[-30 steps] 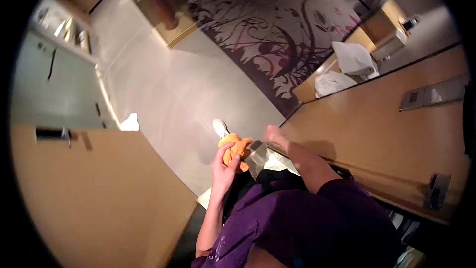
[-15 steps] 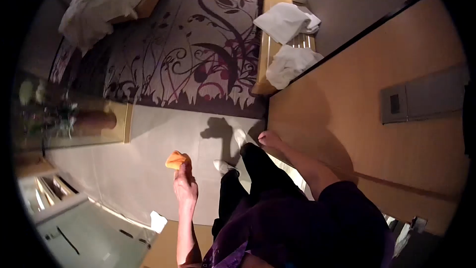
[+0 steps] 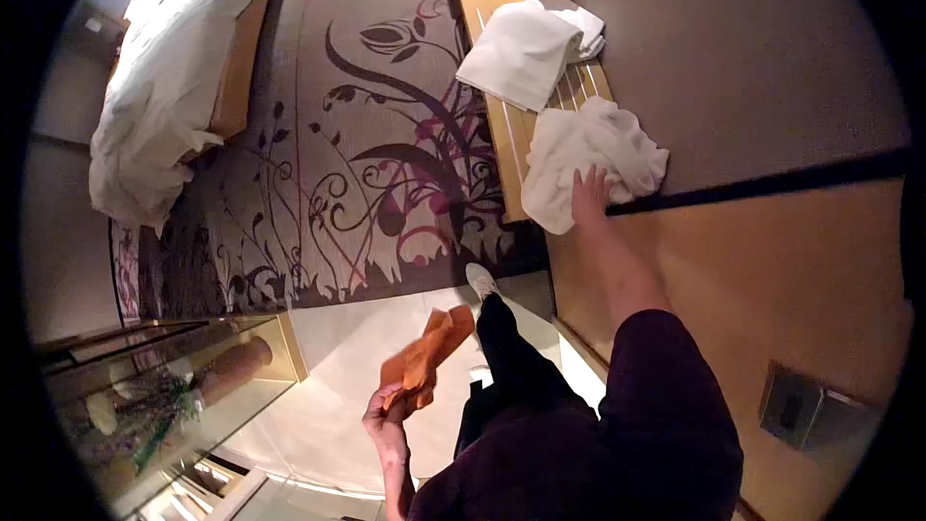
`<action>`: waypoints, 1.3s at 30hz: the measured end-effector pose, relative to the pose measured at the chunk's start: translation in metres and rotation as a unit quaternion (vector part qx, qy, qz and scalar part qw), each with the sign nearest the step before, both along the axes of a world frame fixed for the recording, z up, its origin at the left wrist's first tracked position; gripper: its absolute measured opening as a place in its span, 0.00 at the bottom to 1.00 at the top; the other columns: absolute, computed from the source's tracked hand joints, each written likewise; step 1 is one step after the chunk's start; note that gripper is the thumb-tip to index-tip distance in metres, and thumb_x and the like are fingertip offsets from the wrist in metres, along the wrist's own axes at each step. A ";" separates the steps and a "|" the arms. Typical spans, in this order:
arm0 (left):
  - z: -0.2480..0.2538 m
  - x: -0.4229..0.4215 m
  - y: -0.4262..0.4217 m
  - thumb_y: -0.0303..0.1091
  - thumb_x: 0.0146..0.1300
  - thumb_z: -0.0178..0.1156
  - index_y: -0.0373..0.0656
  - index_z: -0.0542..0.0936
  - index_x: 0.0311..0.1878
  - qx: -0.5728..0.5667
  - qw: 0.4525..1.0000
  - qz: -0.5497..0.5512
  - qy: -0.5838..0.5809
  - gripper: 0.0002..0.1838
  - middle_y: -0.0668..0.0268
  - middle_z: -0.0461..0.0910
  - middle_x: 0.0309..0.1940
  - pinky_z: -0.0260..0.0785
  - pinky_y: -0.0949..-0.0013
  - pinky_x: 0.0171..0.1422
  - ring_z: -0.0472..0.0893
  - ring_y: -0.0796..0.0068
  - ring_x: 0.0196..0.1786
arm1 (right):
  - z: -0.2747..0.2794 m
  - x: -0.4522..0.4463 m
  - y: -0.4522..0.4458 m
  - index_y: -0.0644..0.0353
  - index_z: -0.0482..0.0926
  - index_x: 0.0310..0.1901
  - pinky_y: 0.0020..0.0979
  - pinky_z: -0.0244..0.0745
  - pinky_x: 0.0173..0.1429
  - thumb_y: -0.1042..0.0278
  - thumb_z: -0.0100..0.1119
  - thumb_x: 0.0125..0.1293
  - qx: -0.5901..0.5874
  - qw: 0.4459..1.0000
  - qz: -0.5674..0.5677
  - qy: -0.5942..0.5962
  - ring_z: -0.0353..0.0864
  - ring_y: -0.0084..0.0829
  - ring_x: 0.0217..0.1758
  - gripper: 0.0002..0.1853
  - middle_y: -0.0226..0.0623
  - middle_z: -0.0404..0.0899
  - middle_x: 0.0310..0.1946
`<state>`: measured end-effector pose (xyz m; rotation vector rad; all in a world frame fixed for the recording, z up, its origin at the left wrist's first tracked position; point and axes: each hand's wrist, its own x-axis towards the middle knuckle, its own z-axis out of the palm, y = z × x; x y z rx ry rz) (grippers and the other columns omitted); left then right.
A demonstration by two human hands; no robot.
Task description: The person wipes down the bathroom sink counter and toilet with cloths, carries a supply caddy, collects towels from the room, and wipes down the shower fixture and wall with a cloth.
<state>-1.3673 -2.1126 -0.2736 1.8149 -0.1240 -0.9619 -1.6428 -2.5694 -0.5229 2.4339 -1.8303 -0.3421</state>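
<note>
An orange cloth hangs out from my left hand, pinched between its fingers, over the pale floor. My right hand reaches to the near edge of a crumpled white towel, its fingers spread over the fabric. That towel lies on the near end of a slatted wooden bench. Beyond it on the same bench is a folded white cloth.
A bed with rumpled white bedding stands at the upper left. Patterned carpet covers the room floor. A glass case with flowers is at the lower left, a wooden door at the right.
The view has turned and moved closer to the bench. My right hand has gone from beside the door to the crumpled towel and opened. The orange cloth now hangs more unfolded from my left hand.
</note>
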 end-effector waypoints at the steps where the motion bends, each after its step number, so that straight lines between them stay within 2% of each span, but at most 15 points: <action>1: -0.010 0.007 -0.003 0.16 0.60 0.59 0.38 0.84 0.49 -0.001 1.000 -0.009 0.001 0.15 0.65 0.85 0.44 0.76 0.69 0.57 0.83 0.74 0.46 | -0.004 -0.008 -0.011 0.54 0.80 0.60 0.60 0.55 0.78 0.64 0.51 0.72 0.031 0.999 -0.014 0.001 0.57 0.61 0.77 0.18 0.55 0.61 0.75; 5: -0.011 0.025 -0.037 0.16 0.60 0.59 0.39 0.85 0.48 0.032 0.998 0.023 0.055 0.15 0.65 0.85 0.43 0.77 0.70 0.55 0.83 0.74 0.46 | -0.074 -0.035 -0.035 0.59 0.80 0.51 0.59 0.64 0.70 0.67 0.55 0.68 0.004 0.995 0.096 0.011 0.74 0.54 0.67 0.12 0.53 0.80 0.57; 8: -0.020 0.037 -0.036 0.17 0.60 0.59 0.40 0.85 0.49 0.020 0.998 0.025 0.051 0.15 0.63 0.86 0.43 0.79 0.69 0.55 0.84 0.72 0.47 | -0.036 -0.021 -0.041 0.61 0.76 0.49 0.54 0.75 0.61 0.72 0.57 0.64 0.201 0.974 -0.017 -0.104 0.81 0.56 0.57 0.12 0.53 0.82 0.48; 12: -0.020 0.047 -0.030 0.17 0.59 0.59 0.39 0.84 0.50 0.007 0.998 0.030 0.057 0.16 0.62 0.86 0.43 0.80 0.68 0.54 0.85 0.71 0.45 | -0.002 -0.022 -0.057 0.62 0.74 0.49 0.51 0.79 0.56 0.75 0.57 0.61 0.137 0.983 0.011 -0.125 0.81 0.60 0.52 0.13 0.57 0.82 0.47; 17: -0.041 0.068 0.022 0.13 0.58 0.56 0.36 0.84 0.50 0.057 0.996 0.037 -0.049 0.17 0.59 0.84 0.48 0.79 0.65 0.57 0.84 0.67 0.49 | 0.020 -0.023 -0.089 0.62 0.74 0.55 0.49 0.76 0.63 0.71 0.59 0.60 0.086 0.991 -0.088 -0.057 0.79 0.53 0.60 0.20 0.55 0.80 0.53; 19: -0.028 0.069 0.021 0.12 0.56 0.56 0.35 0.84 0.49 0.064 0.990 0.125 0.016 0.18 0.58 0.83 0.49 0.75 0.67 0.61 0.82 0.67 0.53 | -0.003 -0.032 -0.114 0.61 0.67 0.70 0.46 0.71 0.71 0.68 0.63 0.60 0.111 0.988 -0.102 0.024 0.74 0.49 0.68 0.35 0.52 0.74 0.64; 20: -0.072 0.075 0.064 0.13 0.56 0.57 0.34 0.83 0.49 0.069 0.991 0.109 -0.033 0.18 0.57 0.83 0.48 0.78 0.65 0.57 0.83 0.65 0.50 | 0.013 -0.022 -0.122 0.60 0.62 0.74 0.48 0.67 0.74 0.67 0.64 0.60 0.146 0.980 -0.131 0.041 0.67 0.47 0.74 0.39 0.48 0.69 0.70; 22: -0.090 0.073 0.083 0.21 0.58 0.60 0.32 0.81 0.50 0.112 0.981 0.159 0.006 0.16 0.55 0.84 0.44 0.82 0.61 0.51 0.85 0.62 0.44 | -0.049 -0.054 -0.147 0.58 0.53 0.78 0.55 0.55 0.79 0.61 0.72 0.58 0.076 0.988 -0.136 0.022 0.58 0.47 0.79 0.50 0.44 0.61 0.76; 26: -0.103 0.064 0.084 0.36 0.63 0.63 0.27 0.78 0.51 0.105 0.981 0.145 0.070 0.21 0.51 0.84 0.42 0.84 0.57 0.44 0.87 0.58 0.38 | -0.017 -0.028 -0.149 0.62 0.46 0.80 0.55 0.51 0.81 0.56 0.75 0.55 0.130 0.981 -0.144 -0.004 0.56 0.51 0.80 0.58 0.49 0.59 0.76; 27: -0.085 0.066 0.054 0.25 0.55 0.61 0.30 0.81 0.50 0.179 0.966 0.171 0.080 0.19 0.53 0.84 0.41 0.81 0.64 0.47 0.86 0.63 0.42 | -0.016 -0.029 -0.148 0.63 0.43 0.80 0.53 0.51 0.81 0.54 0.75 0.55 0.174 0.970 -0.167 -0.020 0.56 0.52 0.80 0.60 0.54 0.61 0.75; 28: -0.089 0.062 0.049 0.26 0.56 0.60 0.30 0.81 0.50 0.200 0.963 0.161 0.085 0.18 0.54 0.84 0.41 0.81 0.64 0.48 0.86 0.63 0.43 | -0.026 -0.035 -0.148 0.63 0.43 0.80 0.53 0.51 0.81 0.54 0.75 0.55 0.178 0.970 -0.166 -0.014 0.56 0.52 0.80 0.60 0.54 0.61 0.75; 31: -0.105 0.058 0.048 0.25 0.57 0.60 0.30 0.83 0.50 0.170 0.977 0.108 0.072 0.17 0.55 0.85 0.42 0.81 0.65 0.49 0.86 0.64 0.45 | -0.060 -0.050 -0.146 0.65 0.52 0.77 0.44 0.67 0.73 0.54 0.75 0.55 0.197 0.966 -0.154 -0.063 0.73 0.50 0.68 0.54 0.54 0.76 0.62; 32: -0.113 0.058 0.046 0.32 0.59 0.69 0.33 0.81 0.50 0.208 0.970 0.105 0.074 0.18 0.59 0.85 0.42 0.80 0.64 0.50 0.85 0.67 0.43 | -0.065 -0.055 -0.143 0.65 0.59 0.75 0.42 0.71 0.70 0.54 0.75 0.55 0.211 0.961 -0.170 -0.051 0.78 0.49 0.63 0.50 0.54 0.80 0.56; 36: -0.118 0.057 0.042 0.20 0.61 0.64 0.33 0.81 0.50 0.127 0.982 0.099 0.094 0.14 0.57 0.85 0.44 0.81 0.63 0.53 0.85 0.65 0.49 | -0.036 -0.051 -0.151 0.65 0.81 0.55 0.42 0.74 0.68 0.55 0.72 0.53 0.305 0.940 -0.131 0.081 0.81 0.48 0.59 0.30 0.52 0.82 0.53; 39: -0.116 0.055 0.042 0.14 0.57 0.60 0.34 0.84 0.48 0.046 0.979 0.173 0.094 0.15 0.56 0.86 0.46 0.79 0.67 0.56 0.84 0.68 0.51 | -0.008 -0.038 -0.133 0.62 0.85 0.50 0.42 0.76 0.66 0.56 0.72 0.49 0.178 0.975 0.059 0.117 0.82 0.47 0.59 0.26 0.51 0.83 0.54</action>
